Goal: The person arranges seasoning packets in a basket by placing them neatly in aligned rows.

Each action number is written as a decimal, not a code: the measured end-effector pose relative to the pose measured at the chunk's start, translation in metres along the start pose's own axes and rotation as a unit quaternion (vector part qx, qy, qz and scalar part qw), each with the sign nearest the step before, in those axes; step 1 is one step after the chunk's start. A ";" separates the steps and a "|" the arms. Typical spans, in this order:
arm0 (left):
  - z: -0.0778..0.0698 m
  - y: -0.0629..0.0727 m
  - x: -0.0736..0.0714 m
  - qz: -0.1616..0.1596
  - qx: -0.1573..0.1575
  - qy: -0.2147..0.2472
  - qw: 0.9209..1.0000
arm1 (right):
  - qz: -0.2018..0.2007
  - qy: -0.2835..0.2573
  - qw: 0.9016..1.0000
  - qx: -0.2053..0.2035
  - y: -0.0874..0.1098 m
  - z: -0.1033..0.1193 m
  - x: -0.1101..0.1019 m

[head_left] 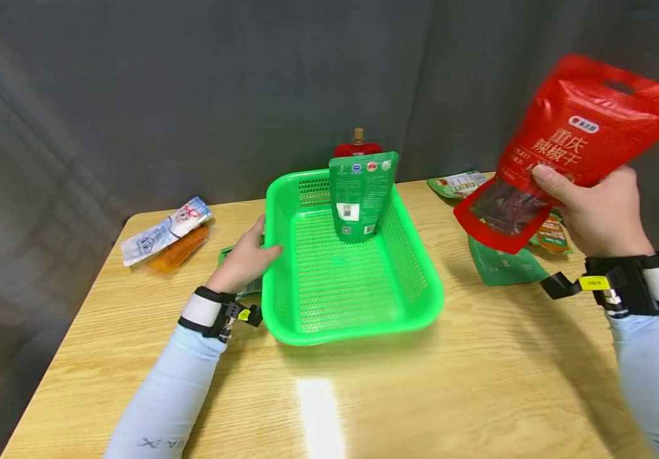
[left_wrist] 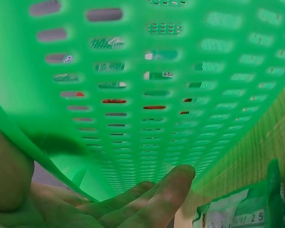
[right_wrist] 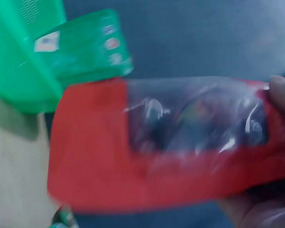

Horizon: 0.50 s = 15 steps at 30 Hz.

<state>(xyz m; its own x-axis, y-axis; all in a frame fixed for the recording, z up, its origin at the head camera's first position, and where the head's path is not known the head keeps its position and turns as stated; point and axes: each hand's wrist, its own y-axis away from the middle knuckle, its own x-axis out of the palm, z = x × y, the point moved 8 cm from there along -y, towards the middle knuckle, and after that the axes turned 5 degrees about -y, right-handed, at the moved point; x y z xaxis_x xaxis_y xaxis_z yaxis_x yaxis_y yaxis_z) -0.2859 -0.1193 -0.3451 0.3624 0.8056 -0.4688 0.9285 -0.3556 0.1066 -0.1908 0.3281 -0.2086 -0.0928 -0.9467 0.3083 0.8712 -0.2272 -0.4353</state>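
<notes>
My right hand [head_left: 607,210] grips a red pouch of dried chillies [head_left: 570,137] by its side, holding it tilted above the table's right part. Dark chillies show through the pouch's clear window [right_wrist: 194,116]. At the left wall of a green plastic basket [head_left: 352,335], my left hand [head_left: 246,258] holds the rim, thumb over the edge and fingers [left_wrist: 166,194] along the outer side. Inside the basket, near its back, a green pouch [head_left: 362,197] stands upright. Behind that pouch, a red spouted pouch [head_left: 358,149] is mostly hidden.
A white-and-blue packet [head_left: 166,231] and an orange packet [head_left: 180,250] lie at the table's left. A green packet [left_wrist: 242,209] lies beside the basket, near my left hand. Under the raised pouch lie a dark green packet [head_left: 504,262], an orange-brown packet [head_left: 552,236] and a green-white packet [head_left: 458,183].
</notes>
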 end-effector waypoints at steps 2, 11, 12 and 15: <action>0.000 0.000 0.001 -0.001 0.000 -0.004 1.000 | -0.009 0.007 1.000 0.009 -0.006 0.002 0.006; -0.001 0.000 0.000 -0.005 -0.006 -0.014 1.000 | 0.039 0.042 0.998 0.014 -0.024 -0.002 0.040; 0.000 0.000 -0.001 -0.006 -0.006 -0.016 1.000 | 0.052 0.039 0.998 0.015 -0.026 -0.005 0.045; 0.001 0.000 -0.001 -0.006 -0.008 -0.015 1.000 | 0.089 0.019 0.996 0.021 -0.029 -0.012 0.060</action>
<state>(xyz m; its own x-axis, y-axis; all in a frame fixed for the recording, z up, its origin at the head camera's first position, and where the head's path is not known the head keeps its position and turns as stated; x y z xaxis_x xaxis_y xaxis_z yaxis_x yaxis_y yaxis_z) -0.2866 -0.1206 -0.3454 0.3482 0.7949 -0.4969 0.9342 -0.3380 0.1140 -0.2274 0.2753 -0.1875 0.0484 -0.9792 0.1970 0.8951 -0.0450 -0.4437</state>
